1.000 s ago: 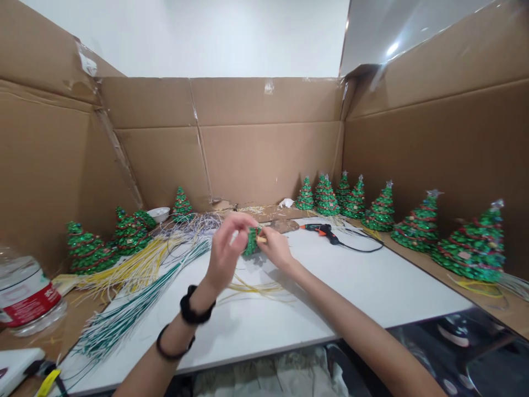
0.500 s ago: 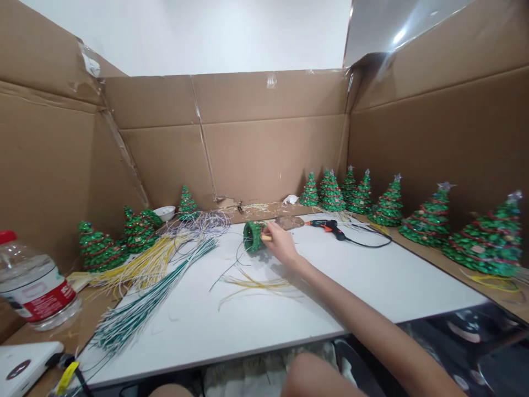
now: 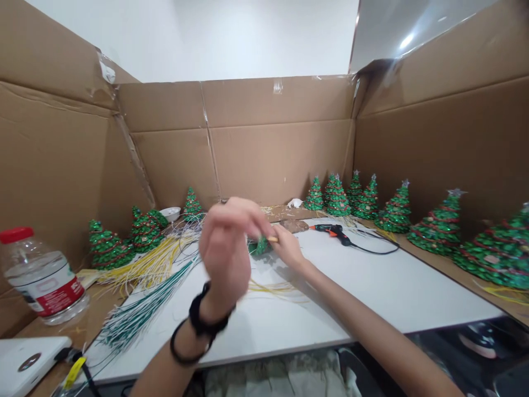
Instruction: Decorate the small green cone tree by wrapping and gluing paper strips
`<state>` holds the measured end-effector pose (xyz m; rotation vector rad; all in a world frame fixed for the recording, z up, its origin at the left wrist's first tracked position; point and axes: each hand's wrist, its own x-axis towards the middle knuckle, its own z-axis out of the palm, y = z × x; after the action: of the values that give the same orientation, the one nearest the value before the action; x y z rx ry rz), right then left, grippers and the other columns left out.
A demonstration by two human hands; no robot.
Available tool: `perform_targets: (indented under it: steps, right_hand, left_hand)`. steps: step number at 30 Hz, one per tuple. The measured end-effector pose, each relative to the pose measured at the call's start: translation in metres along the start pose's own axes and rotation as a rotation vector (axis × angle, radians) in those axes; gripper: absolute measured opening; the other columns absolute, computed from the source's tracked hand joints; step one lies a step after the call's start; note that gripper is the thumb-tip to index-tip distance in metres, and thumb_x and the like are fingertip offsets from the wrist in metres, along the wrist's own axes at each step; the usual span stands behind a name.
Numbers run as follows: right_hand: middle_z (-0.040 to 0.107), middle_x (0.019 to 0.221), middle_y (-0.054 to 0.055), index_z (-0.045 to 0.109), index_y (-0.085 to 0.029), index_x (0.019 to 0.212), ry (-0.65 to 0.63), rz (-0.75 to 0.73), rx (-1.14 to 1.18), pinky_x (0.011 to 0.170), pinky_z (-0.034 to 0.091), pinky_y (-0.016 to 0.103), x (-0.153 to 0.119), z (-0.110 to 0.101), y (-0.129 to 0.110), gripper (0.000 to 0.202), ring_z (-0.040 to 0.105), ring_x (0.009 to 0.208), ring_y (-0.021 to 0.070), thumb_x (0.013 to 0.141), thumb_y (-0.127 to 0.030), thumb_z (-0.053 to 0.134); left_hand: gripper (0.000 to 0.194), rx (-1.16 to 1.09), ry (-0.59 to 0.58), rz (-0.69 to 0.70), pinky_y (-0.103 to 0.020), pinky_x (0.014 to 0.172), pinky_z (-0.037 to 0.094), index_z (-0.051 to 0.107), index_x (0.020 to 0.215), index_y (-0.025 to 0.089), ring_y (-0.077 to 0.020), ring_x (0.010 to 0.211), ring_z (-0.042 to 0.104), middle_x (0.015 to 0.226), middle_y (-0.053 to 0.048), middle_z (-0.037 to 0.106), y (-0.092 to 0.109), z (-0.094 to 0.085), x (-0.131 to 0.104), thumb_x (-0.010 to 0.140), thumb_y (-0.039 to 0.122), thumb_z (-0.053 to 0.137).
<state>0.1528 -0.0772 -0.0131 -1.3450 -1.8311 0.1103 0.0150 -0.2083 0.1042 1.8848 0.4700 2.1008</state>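
R hand [image 3: 288, 247] pinches 1 green leafy piece [image 3: 259, 247], mid-board, + 1 thin tan rod [image 3: 273, 239], fingers narrow; L hand [image 3: 228, 240] at its 9 o'clock, fingers curled but blurred, can't tell if holding anything. 8 green cone-shaped trees [image 3: 394, 212] w/ red bands, 1–3 o'clock; 1 red-capped clear plastic bottle [image 3: 45, 286] w/ clear liquid, approx 8 o'clock; 1 round white bowl [image 3: 173, 216], 10 o'clock, contents unclear.
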Motion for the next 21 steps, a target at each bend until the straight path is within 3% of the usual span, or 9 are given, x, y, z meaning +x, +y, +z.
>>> perform_targets:
  steps: [2,4,7,9,13,18,21]
  right_hand:
    - [0.063,0.09,0.004,0.057,-0.02,0.084,0.007,0.003,-0.002,0.063,0.035,0.025,0.001,0.002,0.002,0.011,0.056,0.078,0.0173,0.082,-0.017,0.046]
    - [0.064,0.089,0.003,0.057,-0.02,0.083,0.016,0.001,0.001,0.064,0.035,0.025,0.003,0.005,0.004,0.012,0.057,0.078,0.0169,0.083,-0.018,0.046]
    - [0.065,0.086,0.002,0.057,-0.021,0.082,0.014,0.017,0.013,0.063,0.035,0.024,0.005,0.007,0.005,0.011,0.058,0.076,0.0162,0.083,-0.018,0.047]
    - [0.065,0.083,0.001,0.057,-0.021,0.08,0.005,0.048,0.007,0.061,0.033,0.023,0.005,0.007,0.004,0.01,0.058,0.074,0.0161,0.082,-0.018,0.048]
    - [0.067,0.085,0.002,0.056,-0.021,0.08,-0.025,0.055,-0.039,0.06,0.031,0.023,0.005,0.007,0.0,0.008,0.059,0.075,0.0165,0.081,-0.016,0.049]
    - [0.066,0.079,0.004,0.054,-0.02,0.086,-0.061,0.106,-0.084,0.056,0.028,0.024,0.005,0.003,-0.001,0.014,0.058,0.069,0.0174,0.084,-0.017,0.041]
    - [0.066,0.081,0.003,0.052,-0.02,0.097,-0.059,0.092,-0.057,0.057,0.03,0.024,0.004,0.0,0.002,0.023,0.058,0.07,0.0181,0.079,-0.011,0.04]
  left_hand:
    - [0.035,-0.043,0.097,-0.055,-0.026,0.06,0.043,0.05,0.069,0.022,-0.013,0.06,0.051,0.062,0.002,0.051,-0.049,0.003,0.017,0.091,0.047,0.037]
    - [0.032,0.049,0.081,-0.28,-0.024,0.054,0.038,0.049,0.066,0.02,-0.0108,0.054,0.046,0.059,0.002,0.049,-0.106,0.002,0.019,0.089,0.038,0.039]
    - [0.021,0.289,-0.099,-0.67,-0.023,0.052,0.032,0.053,0.062,0.018,-0.011,0.054,0.045,0.058,0.002,0.052,-0.176,-0.006,-0.004,0.08,0.028,0.047]
    - [0.018,0.246,-0.203,-0.865,-0.023,0.05,0.03,0.052,0.062,0.018,-0.0106,0.051,0.043,0.057,0.003,0.051,-0.201,-0.009,-0.024,0.076,0.029,0.051]
    - [0.023,-0.028,-0.232,-1.002,-0.022,0.047,0.023,0.043,0.058,0.019,-0.0082,0.046,0.033,0.05,0.007,0.038,-0.207,-0.007,-0.046,0.072,0.035,0.052]
    - [0.018,-0.137,-0.304,-1.041,-0.021,0.051,0.028,0.052,0.062,0.016,-0.0092,0.053,0.042,0.057,0.003,0.048,-0.205,-0.012,-0.045,0.068,0.032,0.058]
    - [0.016,-0.146,-0.362,-1.039,-0.022,0.054,0.03,0.056,0.064,0.015,-0.0095,0.056,0.043,0.06,0.002,0.051,-0.207,-0.017,-0.046,0.067,0.031,0.059]
